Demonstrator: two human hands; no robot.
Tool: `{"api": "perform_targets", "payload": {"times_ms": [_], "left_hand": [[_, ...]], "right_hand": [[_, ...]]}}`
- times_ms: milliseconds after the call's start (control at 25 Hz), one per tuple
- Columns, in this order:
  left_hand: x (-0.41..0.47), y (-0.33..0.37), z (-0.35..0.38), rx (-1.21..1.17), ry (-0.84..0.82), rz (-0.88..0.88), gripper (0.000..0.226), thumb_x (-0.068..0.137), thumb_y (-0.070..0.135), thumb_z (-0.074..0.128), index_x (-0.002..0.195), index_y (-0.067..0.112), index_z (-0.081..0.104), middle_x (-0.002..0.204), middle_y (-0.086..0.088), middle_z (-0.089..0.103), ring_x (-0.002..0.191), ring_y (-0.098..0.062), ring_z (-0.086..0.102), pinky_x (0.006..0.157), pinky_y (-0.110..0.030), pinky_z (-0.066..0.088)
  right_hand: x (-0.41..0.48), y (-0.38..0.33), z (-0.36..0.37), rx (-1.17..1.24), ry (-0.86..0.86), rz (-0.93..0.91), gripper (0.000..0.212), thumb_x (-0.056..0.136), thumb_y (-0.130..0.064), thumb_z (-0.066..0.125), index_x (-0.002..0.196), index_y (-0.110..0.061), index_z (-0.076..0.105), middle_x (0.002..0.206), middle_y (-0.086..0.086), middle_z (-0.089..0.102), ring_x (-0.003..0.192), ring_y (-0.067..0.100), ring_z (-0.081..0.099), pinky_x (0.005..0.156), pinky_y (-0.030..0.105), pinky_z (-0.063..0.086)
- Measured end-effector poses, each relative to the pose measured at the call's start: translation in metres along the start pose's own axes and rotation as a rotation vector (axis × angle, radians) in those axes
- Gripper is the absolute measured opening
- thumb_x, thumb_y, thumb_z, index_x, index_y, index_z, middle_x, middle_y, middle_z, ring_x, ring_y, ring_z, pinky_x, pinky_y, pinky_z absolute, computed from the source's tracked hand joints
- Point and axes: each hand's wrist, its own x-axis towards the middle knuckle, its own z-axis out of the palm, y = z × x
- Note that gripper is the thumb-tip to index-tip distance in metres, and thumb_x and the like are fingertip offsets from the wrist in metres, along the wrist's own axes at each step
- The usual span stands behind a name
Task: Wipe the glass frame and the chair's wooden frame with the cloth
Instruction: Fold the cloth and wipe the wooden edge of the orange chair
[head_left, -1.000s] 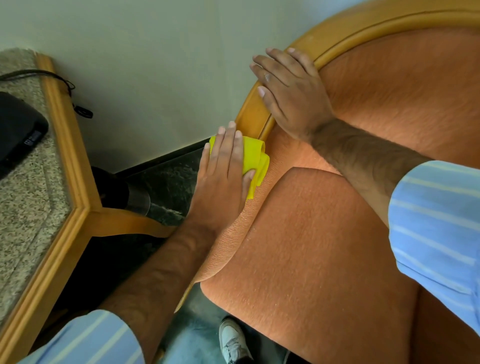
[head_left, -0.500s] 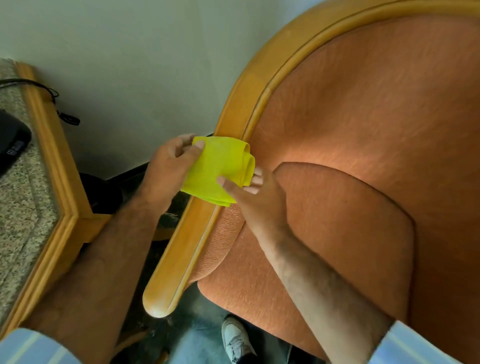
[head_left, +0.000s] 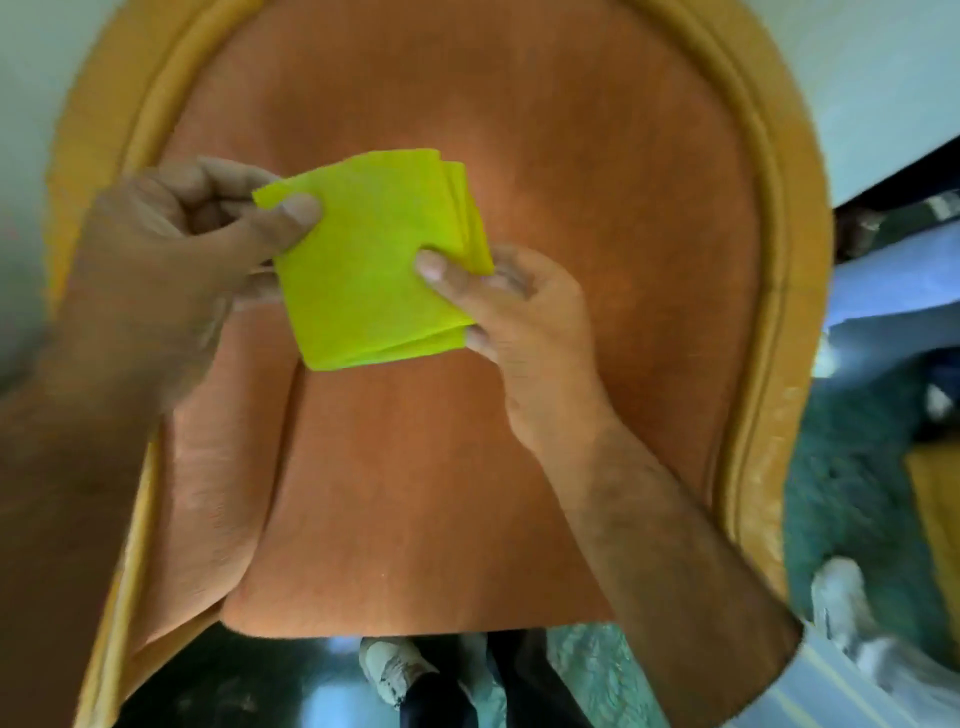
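A folded yellow cloth (head_left: 374, 260) is held in the air over the middle of the chair's orange seat back. My left hand (head_left: 171, 270) pinches its upper left corner between thumb and fingers. My right hand (head_left: 519, 317) grips its right edge, thumb on top. The chair's wooden frame (head_left: 779, 218) curves around the orange upholstery (head_left: 597, 182) on both sides and over the top. The cloth touches neither the frame nor the cushion. No glass frame is in view.
The orange seat cushion (head_left: 415, 519) lies below my hands. A pale wall (head_left: 883, 78) is behind the chair. Green marbled floor (head_left: 841, 493) shows at the right, and my shoes (head_left: 389, 670) at the bottom.
The view has swung right from the chair's left arm to its centre. The cloth has lifted off the wooden arm and both hands now hold it over the seat back.
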Motion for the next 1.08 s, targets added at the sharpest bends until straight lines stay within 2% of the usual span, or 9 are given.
{"api": "perform_targets", "payload": {"times_ms": [120,360,440,520,640,800,880,960,1080], "left_hand": [[0.01,0.018,0.093,-0.038,-0.189,0.041,0.016,0.083,0.021,0.082,0.092,0.019,0.07,0.093,-0.018,0.071,0.081,-0.013,0.08,0.069,-0.029,0.066],[-0.005,0.015,0.266,0.138,-0.483,0.049,0.013,0.084,0.013,0.086,0.085,0.015,0.073,0.075,-0.007,0.078,0.075,-0.022,0.08,0.071,-0.042,0.069],[-0.013,0.004,0.305,0.23,-0.493,0.089,0.012,0.083,0.018,0.087,0.084,0.016,0.075,0.077,-0.009,0.08,0.07,-0.019,0.079,0.063,-0.034,0.066],[-0.02,-0.009,0.333,0.329,-0.481,0.131,0.015,0.082,0.025,0.088,0.083,0.016,0.077,0.075,-0.006,0.079,0.064,-0.011,0.076,0.058,-0.027,0.063],[-0.028,-0.026,0.353,0.494,-0.481,0.216,0.023,0.083,0.031,0.087,0.088,0.011,0.077,0.079,-0.007,0.078,0.074,-0.02,0.075,0.069,-0.042,0.064],[-0.027,-0.036,0.353,0.652,-0.506,0.398,0.03,0.086,0.042,0.082,0.091,0.013,0.075,0.082,-0.003,0.076,0.075,-0.017,0.07,0.069,-0.043,0.059],[-0.019,-0.032,0.35,0.75,-0.469,0.664,0.037,0.091,0.048,0.074,0.1,0.013,0.073,0.096,-0.006,0.074,0.089,-0.022,0.069,0.079,-0.042,0.058],[0.003,-0.025,0.356,0.855,-0.366,0.975,0.049,0.101,0.048,0.061,0.124,0.006,0.068,0.129,-0.018,0.069,0.123,-0.034,0.063,0.105,-0.042,0.05],[0.05,-0.01,0.368,1.186,-0.432,1.184,0.068,0.111,0.051,0.034,0.158,0.002,0.036,0.169,-0.019,0.033,0.159,-0.038,0.025,0.13,-0.054,0.019]], "right_hand": [[-0.009,-0.018,-0.09,0.004,0.209,-0.113,0.014,0.084,-0.011,0.086,0.096,-0.009,0.078,0.101,0.022,0.081,0.093,0.035,0.077,0.079,0.049,0.058],[-0.046,-0.013,-0.258,-0.219,0.596,-0.219,0.021,0.079,-0.025,0.091,0.096,-0.019,0.081,0.085,0.0,0.082,0.08,0.011,0.075,0.07,0.025,0.06],[-0.057,0.002,-0.289,-0.227,0.668,-0.178,0.019,0.077,-0.032,0.092,0.09,-0.024,0.08,0.078,-0.007,0.079,0.076,0.008,0.073,0.067,0.022,0.058],[-0.065,0.021,-0.309,-0.218,0.733,-0.12,0.017,0.077,-0.034,0.092,0.085,-0.026,0.08,0.076,-0.007,0.079,0.074,0.007,0.072,0.067,0.027,0.056],[-0.064,0.047,-0.324,-0.238,0.779,-0.004,0.015,0.079,-0.032,0.091,0.084,-0.026,0.077,0.08,-0.004,0.079,0.077,0.011,0.073,0.075,0.044,0.062],[-0.061,0.063,-0.321,-0.416,0.842,-0.022,0.048,0.084,-0.036,0.087,0.124,-0.015,0.07,0.113,0.005,0.074,0.104,0.016,0.07,0.101,0.051,0.058],[-0.06,0.064,-0.312,-0.701,0.868,-0.251,0.066,0.094,-0.04,0.075,0.148,-0.009,0.053,0.147,0.011,0.059,0.141,0.025,0.053,0.122,0.044,0.042],[-0.056,0.063,-0.296,-0.904,0.78,-0.429,0.073,0.102,-0.042,0.06,0.159,-0.003,0.037,0.166,0.016,0.039,0.16,0.032,0.027,0.132,0.042,0.024],[-0.045,0.072,-0.274,-1.038,0.669,-0.302,0.082,0.105,-0.051,0.051,0.163,0.001,0.024,0.174,0.019,0.021,0.164,0.036,0.013,0.132,0.054,0.021]]}}
